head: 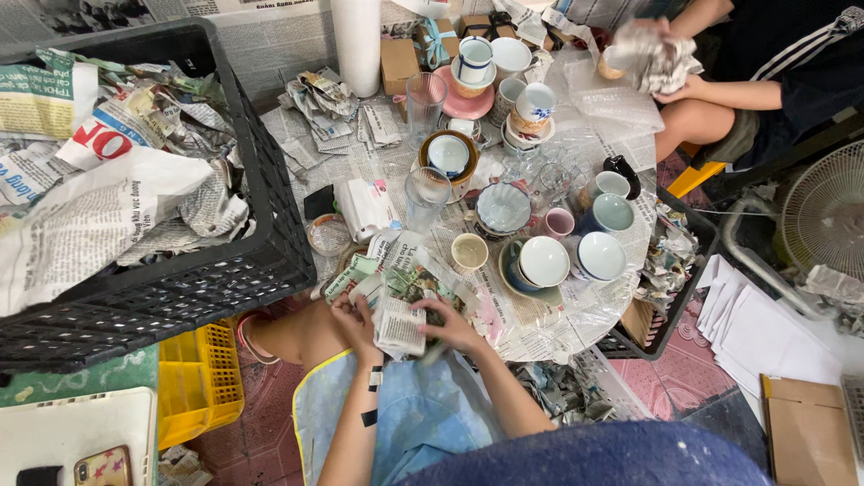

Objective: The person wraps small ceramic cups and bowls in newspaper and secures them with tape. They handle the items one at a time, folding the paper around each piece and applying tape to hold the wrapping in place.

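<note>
We see a pink patterned tiled floor (693,360) under a round newspaper-covered table (576,328). Far right stands a white wire-guarded fan (823,211); near right lies what seems a brown cardboard box (805,432). Light is even.

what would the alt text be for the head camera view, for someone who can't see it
Seen from above, a person's left hand and right hand hold a newspaper-wrapped bundle at the edge of a round table crowded with cups, bowls and glasses. A black crate of crumpled newspaper sits to the left, and another person across the table wraps something too.
</note>
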